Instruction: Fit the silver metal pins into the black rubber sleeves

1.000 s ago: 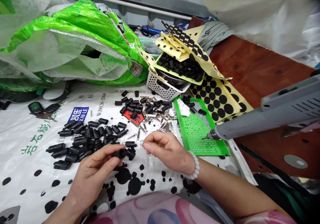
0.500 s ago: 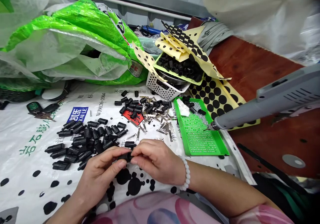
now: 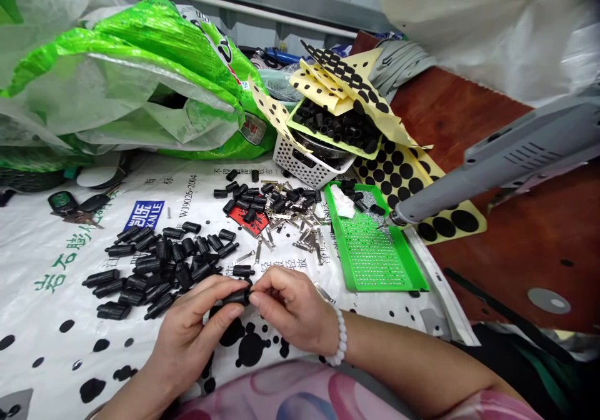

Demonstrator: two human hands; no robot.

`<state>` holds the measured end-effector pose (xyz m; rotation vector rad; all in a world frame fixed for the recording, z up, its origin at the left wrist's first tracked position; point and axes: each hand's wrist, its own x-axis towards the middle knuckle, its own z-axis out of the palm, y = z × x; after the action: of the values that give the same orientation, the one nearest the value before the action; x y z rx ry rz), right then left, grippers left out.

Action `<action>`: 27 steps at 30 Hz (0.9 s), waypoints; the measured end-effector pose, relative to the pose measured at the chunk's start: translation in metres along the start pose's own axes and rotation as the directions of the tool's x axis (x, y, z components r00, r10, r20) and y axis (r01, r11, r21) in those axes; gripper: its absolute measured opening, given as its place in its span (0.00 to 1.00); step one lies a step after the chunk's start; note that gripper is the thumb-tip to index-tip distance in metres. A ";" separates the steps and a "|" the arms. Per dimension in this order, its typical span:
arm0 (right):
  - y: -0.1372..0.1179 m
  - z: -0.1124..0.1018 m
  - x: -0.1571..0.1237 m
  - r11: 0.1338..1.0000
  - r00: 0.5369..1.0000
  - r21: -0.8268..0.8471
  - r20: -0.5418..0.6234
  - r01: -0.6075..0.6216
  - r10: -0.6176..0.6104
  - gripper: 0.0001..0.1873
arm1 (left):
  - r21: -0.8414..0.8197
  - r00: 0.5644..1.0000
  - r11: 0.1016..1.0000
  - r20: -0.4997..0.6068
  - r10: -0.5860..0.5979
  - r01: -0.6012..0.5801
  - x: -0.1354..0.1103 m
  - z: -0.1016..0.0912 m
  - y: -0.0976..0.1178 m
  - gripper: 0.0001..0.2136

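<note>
As left hand (image 3: 192, 331) and right hand (image 3: 290, 307) pinch 1 black sleeve (image 3: 237, 297), sleeves (image 3: 154, 271) lie beside.

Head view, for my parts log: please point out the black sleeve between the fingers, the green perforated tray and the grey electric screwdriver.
Black sleeve (image 3: 237, 297): head view, on its middle.
Green perforated tray (image 3: 375, 260): head view, on its punched floor.
Grey electric screwdriver (image 3: 445, 189): head view, on its barrel.

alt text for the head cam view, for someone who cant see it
The person's left hand and right hand hold a black sleeve above a white sheet, beside a heap of matching sleeves. Loose metal pins and a green perforated tray lie nearby.
</note>
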<state>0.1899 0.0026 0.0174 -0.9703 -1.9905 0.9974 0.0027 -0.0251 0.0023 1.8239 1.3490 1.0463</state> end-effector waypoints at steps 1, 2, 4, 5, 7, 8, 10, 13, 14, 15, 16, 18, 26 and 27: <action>0.001 0.002 -0.001 0.999 0.999 0.033 0.001 -0.044 0.044 0.07 | 0.032 1.000 0.999 -0.005 0.026 -0.026 0.000 0.000 0.000 0.09; 0.002 0.003 -0.003 0.994 0.996 0.070 0.005 -0.084 0.084 0.06 | 0.057 0.999 0.997 -0.008 0.043 -0.043 0.000 0.001 0.000 0.09; 0.004 0.006 -0.004 0.972 0.986 0.165 0.028 -0.168 0.166 0.06 | 0.084 0.998 0.995 -0.002 0.057 -0.057 0.000 0.001 0.001 0.09; 0.005 0.007 -0.004 0.949 0.976 0.226 0.047 -0.218 0.213 0.07 | 0.088 0.998 0.995 0.002 0.057 -0.057 0.001 0.001 0.001 0.09; 0.005 0.006 -0.002 0.883 0.948 0.345 0.099 -0.319 0.304 0.08 | 0.080 0.999 0.996 0.013 0.040 -0.041 0.002 0.001 0.001 0.09; 0.005 0.005 -0.001 0.848 0.933 0.391 0.125 -0.358 0.337 0.09 | 0.069 0.999 0.997 0.018 0.027 -0.028 0.003 0.002 0.002 0.09; 0.003 0.001 0.001 0.802 0.913 0.438 0.167 -0.406 0.372 0.11 | 0.036 1.000 0.999 0.024 -0.009 0.009 0.004 0.002 0.002 0.09; 0.003 -0.004 0.004 0.778 0.899 0.452 0.229 -0.437 0.372 0.13 | -0.043 0.998 0.997 0.019 -0.067 0.068 0.004 0.002 0.004 0.09; 0.003 -0.004 0.003 0.777 0.900 0.453 0.240 -0.436 0.365 0.13 | -0.076 0.996 0.993 0.017 -0.090 0.091 0.004 0.002 0.004 0.09; 0.003 -0.005 0.003 0.782 0.905 0.455 0.237 -0.425 0.354 0.13 | -0.112 0.993 0.986 0.017 -0.118 0.120 0.004 0.002 0.005 0.09; 0.004 -0.005 0.002 0.794 0.913 0.451 0.224 -0.408 0.341 0.13 | -0.153 0.988 0.976 0.023 -0.155 0.157 0.004 0.002 0.005 0.09; 0.004 -0.005 0.001 0.846 0.940 0.412 0.173 -0.339 0.293 0.12 | -0.254 0.966 0.933 0.051 -0.252 0.257 0.004 0.004 0.005 0.10; 0.002 -0.003 0.001 0.992 0.990 -0.086 -0.099 0.095 -0.104 0.13 | -0.534 0.944 0.787 0.076 -0.320 0.309 0.011 0.013 0.015 0.07; 0.002 -0.002 0.001 0.991 0.988 -0.086 -0.109 0.104 -0.113 0.12 | -0.516 0.951 0.804 0.073 -0.300 0.294 0.011 0.013 0.017 0.07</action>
<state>0.1920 0.0052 0.0173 -0.9297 -1.9780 0.7907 0.0236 -0.0192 0.0129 1.1607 1.1593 1.1160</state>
